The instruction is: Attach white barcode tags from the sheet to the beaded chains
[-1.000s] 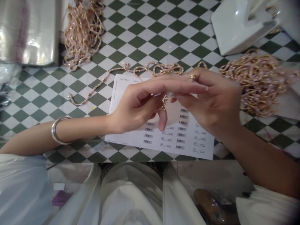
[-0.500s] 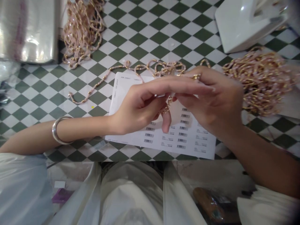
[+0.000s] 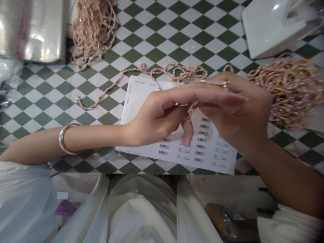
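Left hand [image 3: 157,119], right hand [image 3: 239,111] closed, fingers [image 3: 215,95] pinching short length of pink-and-gold beaded chain [image 3: 190,114] between them, above barcode sheet [image 3: 141,98]. Chain light, limp, tangle-prone: best held close to pinch.

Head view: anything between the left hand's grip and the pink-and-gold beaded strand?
Nothing visible. The pink-and-gold beaded strand sits directly against the fingers of the left hand and right hand, above a white barcode sheet.

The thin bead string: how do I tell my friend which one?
Find the white barcode sheet on the checkered table. Off its top left corner lies a thin strand of pink and gold beads, stretched out loose, unlike the big tangled heaps nearby.
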Action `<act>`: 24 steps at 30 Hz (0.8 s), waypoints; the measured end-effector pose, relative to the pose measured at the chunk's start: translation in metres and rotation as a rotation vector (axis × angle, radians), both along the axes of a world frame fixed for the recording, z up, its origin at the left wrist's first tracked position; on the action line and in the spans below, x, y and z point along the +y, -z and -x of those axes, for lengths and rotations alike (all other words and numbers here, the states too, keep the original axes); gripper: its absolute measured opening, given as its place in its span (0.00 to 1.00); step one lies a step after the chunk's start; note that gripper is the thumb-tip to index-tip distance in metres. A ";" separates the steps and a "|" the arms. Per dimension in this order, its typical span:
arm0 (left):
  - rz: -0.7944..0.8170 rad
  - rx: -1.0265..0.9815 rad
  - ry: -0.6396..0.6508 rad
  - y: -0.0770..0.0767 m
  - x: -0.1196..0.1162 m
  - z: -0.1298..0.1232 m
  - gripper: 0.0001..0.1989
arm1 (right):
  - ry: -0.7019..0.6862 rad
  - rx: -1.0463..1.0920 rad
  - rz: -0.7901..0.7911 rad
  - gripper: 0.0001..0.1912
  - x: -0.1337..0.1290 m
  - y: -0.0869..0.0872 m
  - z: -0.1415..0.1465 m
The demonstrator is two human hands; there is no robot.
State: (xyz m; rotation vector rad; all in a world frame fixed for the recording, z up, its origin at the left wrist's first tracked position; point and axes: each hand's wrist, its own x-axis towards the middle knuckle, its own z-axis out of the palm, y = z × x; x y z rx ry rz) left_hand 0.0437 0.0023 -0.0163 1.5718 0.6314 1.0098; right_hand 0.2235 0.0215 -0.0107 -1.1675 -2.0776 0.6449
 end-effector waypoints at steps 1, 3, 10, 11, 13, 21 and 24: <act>-0.016 0.048 -0.017 0.000 0.000 0.000 0.19 | 0.005 -0.006 0.001 0.02 0.000 0.000 0.000; -0.074 0.167 -0.064 0.001 0.000 0.001 0.19 | 0.009 -0.012 0.002 0.02 -0.001 0.001 0.000; -0.091 0.198 -0.065 -0.002 0.000 -0.001 0.20 | 0.011 0.005 -0.001 0.02 0.000 0.002 0.000; -0.038 0.155 -0.041 -0.003 0.001 -0.001 0.19 | 0.005 0.008 0.002 0.03 0.000 0.001 0.000; 0.060 0.061 0.008 -0.006 0.002 -0.002 0.18 | -0.012 0.018 0.004 0.03 0.000 0.001 0.000; 0.013 0.172 -0.019 -0.006 0.003 -0.003 0.20 | -0.049 0.091 -0.020 0.03 0.003 0.004 0.000; 0.096 0.034 0.023 -0.005 0.002 -0.002 0.19 | -0.049 0.094 -0.011 0.05 0.003 0.004 0.000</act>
